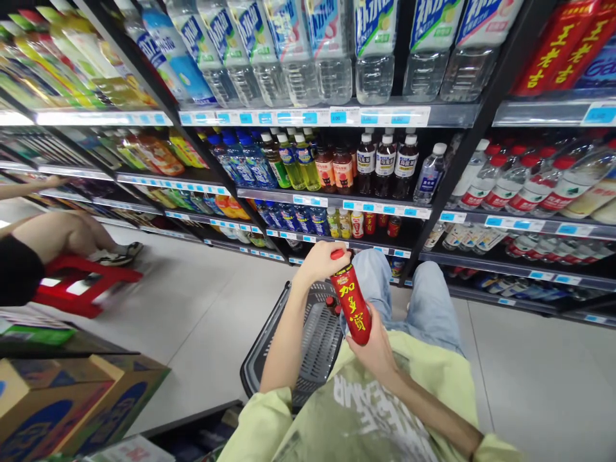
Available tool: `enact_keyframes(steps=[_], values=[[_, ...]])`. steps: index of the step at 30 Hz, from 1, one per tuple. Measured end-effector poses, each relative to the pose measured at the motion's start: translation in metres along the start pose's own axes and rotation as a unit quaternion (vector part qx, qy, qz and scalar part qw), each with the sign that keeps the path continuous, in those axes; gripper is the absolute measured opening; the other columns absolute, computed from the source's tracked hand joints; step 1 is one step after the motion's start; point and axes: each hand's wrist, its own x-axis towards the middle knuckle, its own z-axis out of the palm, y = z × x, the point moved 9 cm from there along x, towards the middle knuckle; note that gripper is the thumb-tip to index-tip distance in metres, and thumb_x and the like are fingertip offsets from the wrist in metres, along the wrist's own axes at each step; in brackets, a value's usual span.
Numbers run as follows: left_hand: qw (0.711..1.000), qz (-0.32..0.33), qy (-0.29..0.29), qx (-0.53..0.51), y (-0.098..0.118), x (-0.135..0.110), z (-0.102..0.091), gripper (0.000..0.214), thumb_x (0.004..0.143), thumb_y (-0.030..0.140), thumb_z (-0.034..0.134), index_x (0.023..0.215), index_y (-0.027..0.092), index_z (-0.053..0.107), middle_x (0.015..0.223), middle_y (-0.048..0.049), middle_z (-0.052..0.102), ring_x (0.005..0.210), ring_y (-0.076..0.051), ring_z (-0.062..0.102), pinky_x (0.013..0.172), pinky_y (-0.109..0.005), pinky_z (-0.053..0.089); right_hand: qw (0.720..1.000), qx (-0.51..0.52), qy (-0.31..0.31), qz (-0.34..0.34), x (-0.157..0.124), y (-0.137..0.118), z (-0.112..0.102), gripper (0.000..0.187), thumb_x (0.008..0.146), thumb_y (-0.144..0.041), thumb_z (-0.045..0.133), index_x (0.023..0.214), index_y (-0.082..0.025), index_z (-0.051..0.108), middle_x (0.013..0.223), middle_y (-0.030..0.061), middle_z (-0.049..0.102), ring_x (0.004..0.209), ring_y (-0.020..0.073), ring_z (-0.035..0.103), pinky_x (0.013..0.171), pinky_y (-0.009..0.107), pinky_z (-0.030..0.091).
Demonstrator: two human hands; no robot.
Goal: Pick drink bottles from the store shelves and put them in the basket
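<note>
The red bottle (353,309), yellow characters on its label, cap fitted, stands slightly tilted, base gripped in the right hand (376,351), cap covered by the left hand (320,262).

A shop: price-tagged shelves (308,117) stocked with bottled drinks (385,163).

glossy red plastic bottle (353,307), matt grey plastic basket (315,343), smooth pale floor tiles (202,301)
</note>
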Motion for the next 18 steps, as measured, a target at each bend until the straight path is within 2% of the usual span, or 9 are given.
enact_keyframes(steps=[5,11,14,18], values=[[0.999,0.007,-0.015,0.042,0.002,-0.005,-0.002,0.037,0.091,0.045,0.057,0.065,0.019,0.059,0.060,0.0020,0.055,0.060,-0.012,0.043,0.067,-0.028,0.035,0.999,0.019,-0.030,-0.015,0.005,0.000,0.005,0.091,0.075,-0.021,0.079,0.157,-0.022,0.041,0.150,0.0157,0.063,0.134,0.0345,0.066,0.112,0.051,0.057],[0.996,0.001,0.011,0.089,-0.009,-0.023,-0.017,0.033,0.091,0.040,0.057,0.065,0.020,0.059,0.060,0.0013,0.055,0.058,-0.013,0.044,0.066,-0.029,0.034,0.986,0.054,-0.154,-0.043,0.017,0.000,0.021,0.084,0.079,-0.027,0.080,0.155,-0.022,0.045,0.150,0.0148,0.065,0.135,0.0319,0.066,0.115,0.050,0.054],[0.990,-0.027,0.002,0.137,-0.024,-0.032,-0.017,0.032,0.093,0.042,0.058,0.069,0.021,0.062,0.060,-0.0002,0.057,0.059,-0.015,0.049,0.066,-0.029,0.034,0.978,0.051,-0.192,-0.062,0.029,0.006,0.027,0.071,0.083,-0.024,0.076,0.151,-0.022,0.053,0.145,0.0132,0.069,0.131,0.0285,0.069,0.112,0.047,0.056],[0.967,-0.082,-0.018,0.240,-0.059,-0.043,-0.008,0.029,0.093,0.046,0.063,0.078,0.022,0.067,0.069,-0.0054,0.068,0.067,-0.021,0.061,0.065,-0.031,0.033,0.975,-0.077,-0.182,-0.104,0.062,0.014,0.025,0.044,0.086,-0.017,0.069,0.130,-0.019,0.070,0.130,0.0128,0.075,0.127,0.0294,0.069,0.114,0.050,0.053]])
